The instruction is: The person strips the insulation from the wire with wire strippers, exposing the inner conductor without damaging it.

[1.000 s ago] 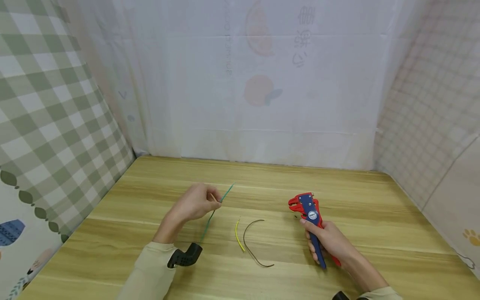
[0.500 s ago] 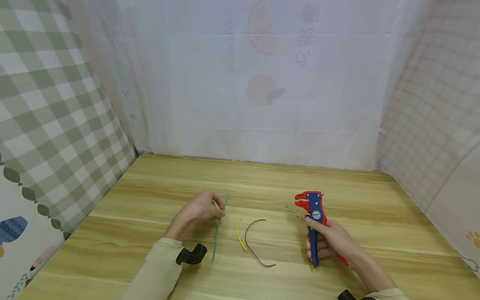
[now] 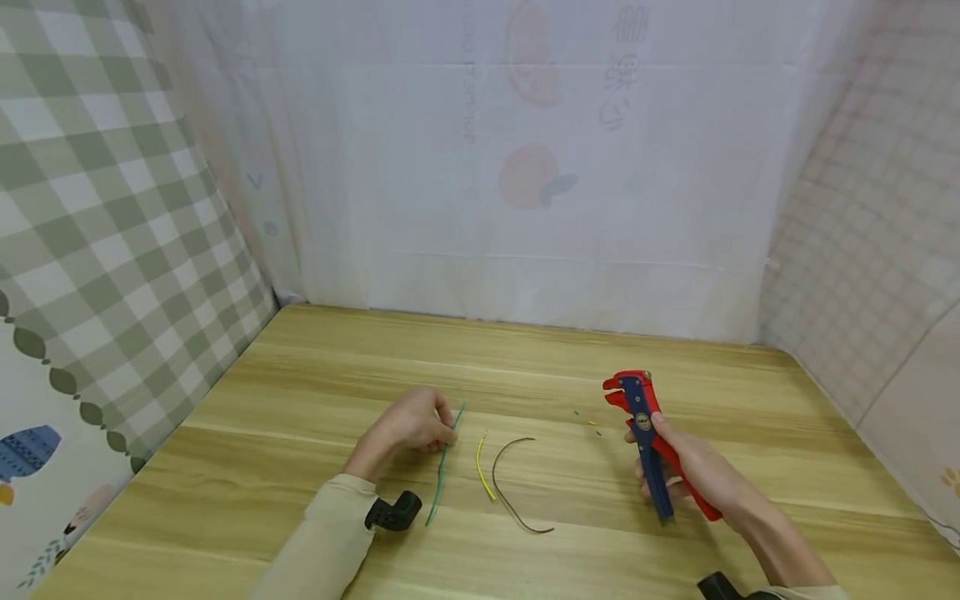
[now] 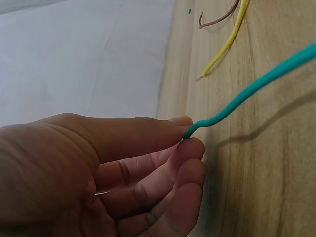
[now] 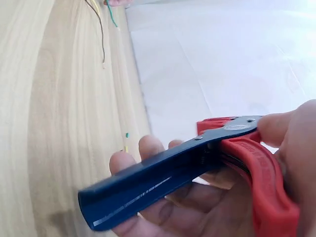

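Note:
In the head view my left hand (image 3: 414,423) pinches a green wire (image 3: 439,482) between thumb and fingertips, low over the table. The left wrist view shows this green wire (image 4: 256,88) running up and right from the pinch, its shadow falling on the wood. My right hand (image 3: 693,468) holds a wire stripper (image 3: 643,427) with one blue and one red handle, its red head pointing away. Seen from the right wrist, fingers wrap loosely under the blue handle (image 5: 143,182). Between the hands, a short yellow wire (image 3: 482,471) and a curved brown wire (image 3: 503,497) lie side by side.
Small cut bits of insulation, one green (image 3: 577,412), one yellow (image 3: 592,423) and one dark (image 3: 598,433), lie left of the stripper. White cloth (image 3: 420,183) hangs behind the wooden table (image 3: 345,354). Checked cloth (image 3: 97,200) borders the left side.
My left hand has lowered the green wire toward the table and moved slightly right. My right hand has shifted right with the stripper and tilted it, uncovering the insulation bits.

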The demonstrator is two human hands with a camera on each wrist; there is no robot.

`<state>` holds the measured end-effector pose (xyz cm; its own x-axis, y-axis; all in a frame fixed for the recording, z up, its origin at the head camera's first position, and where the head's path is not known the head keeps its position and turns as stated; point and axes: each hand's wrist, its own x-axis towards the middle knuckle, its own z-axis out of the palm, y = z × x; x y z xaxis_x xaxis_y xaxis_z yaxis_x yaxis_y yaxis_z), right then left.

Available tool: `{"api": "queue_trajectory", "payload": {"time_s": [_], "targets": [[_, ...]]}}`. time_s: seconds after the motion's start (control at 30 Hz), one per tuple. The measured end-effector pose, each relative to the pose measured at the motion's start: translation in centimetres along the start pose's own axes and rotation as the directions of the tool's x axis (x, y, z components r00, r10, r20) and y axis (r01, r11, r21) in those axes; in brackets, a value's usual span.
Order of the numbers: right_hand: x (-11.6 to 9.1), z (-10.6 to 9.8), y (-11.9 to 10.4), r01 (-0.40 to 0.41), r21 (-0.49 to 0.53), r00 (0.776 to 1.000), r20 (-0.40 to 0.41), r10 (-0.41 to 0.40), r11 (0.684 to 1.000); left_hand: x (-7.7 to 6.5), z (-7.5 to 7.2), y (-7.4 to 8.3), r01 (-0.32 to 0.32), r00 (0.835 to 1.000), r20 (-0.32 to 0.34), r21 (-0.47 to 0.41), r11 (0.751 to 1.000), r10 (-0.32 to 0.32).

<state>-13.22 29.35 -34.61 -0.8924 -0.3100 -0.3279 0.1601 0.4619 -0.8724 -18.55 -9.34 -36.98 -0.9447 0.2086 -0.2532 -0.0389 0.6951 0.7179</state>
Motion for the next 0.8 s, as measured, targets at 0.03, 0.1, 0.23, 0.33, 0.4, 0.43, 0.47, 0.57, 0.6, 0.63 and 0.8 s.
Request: {"api": "queue_trajectory", "payload": {"time_s": [0.03,0.1,0.23,0.33,0.4,0.43,0.47,0.57,0.6,0.63,0.8], "targets": [[0.0,-0.1,0.0,-0.007,-0.007,1.0,-0.013,0.006,1.0,0.0,0.0,0.0,0.001,1.0,0.0,0.002,1.0,-0.001],[-0.1,-0.2,0.0,-0.019,-0.015,0.999,-0.038,0.018,1.0,-0.1,0.0,0.0,-0.002,1.0,-0.004,0.013,1.0,0.002],[-0.1,-0.4,0.2,-0.033,-0.031,0.996,-0.081,0.031,0.999,-0.1,0.0,-0.1,-0.01,1.0,-0.013,0.035,0.999,0.01],[-0.1,-0.7,0.3,-0.056,-0.045,0.993,-0.103,0.052,0.997,-0.1,0.0,-0.2,-0.014,1.0,-0.02,0.05,0.999,0.015],[-0.2,-0.8,0.3,-0.082,-0.047,0.991,-0.114,0.076,0.996,-0.1,-0.1,-0.3,-0.013,1.0,-0.022,0.054,0.998,0.014],[-0.2,-0.9,0.3,-0.096,-0.046,0.989,-0.121,0.09,0.994,-0.1,-0.1,-0.3,-0.011,1.0,-0.023,0.055,0.998,0.013],[-0.3,-1.0,0.4,-0.106,-0.055,0.987,-0.126,0.098,0.993,-0.1,-0.1,-0.3,-0.011,1.0,-0.024,0.057,0.998,0.012],[-0.3,-1.1,0.5,-0.12,-0.111,0.984,-0.145,0.103,0.987,-0.1,-0.1,-0.3,-0.008,1.0,-0.026,0.058,0.998,0.01],[-0.3,-1.1,0.6,-0.123,-0.145,0.983,-0.151,0.101,0.982,-0.1,-0.1,-0.4,-0.012,1.0,-0.028,0.061,0.998,0.014],[-0.3,-1.1,0.7,-0.126,-0.188,0.982,-0.162,0.096,0.974,-0.1,0.0,-0.4,-0.014,0.999,-0.029,0.062,0.998,0.016],[-0.2,-0.9,1.0,-0.151,-0.422,0.969,-0.242,0.049,0.894,-0.1,0.0,-0.5,-0.023,0.999,-0.032,0.075,0.997,0.025]]}}
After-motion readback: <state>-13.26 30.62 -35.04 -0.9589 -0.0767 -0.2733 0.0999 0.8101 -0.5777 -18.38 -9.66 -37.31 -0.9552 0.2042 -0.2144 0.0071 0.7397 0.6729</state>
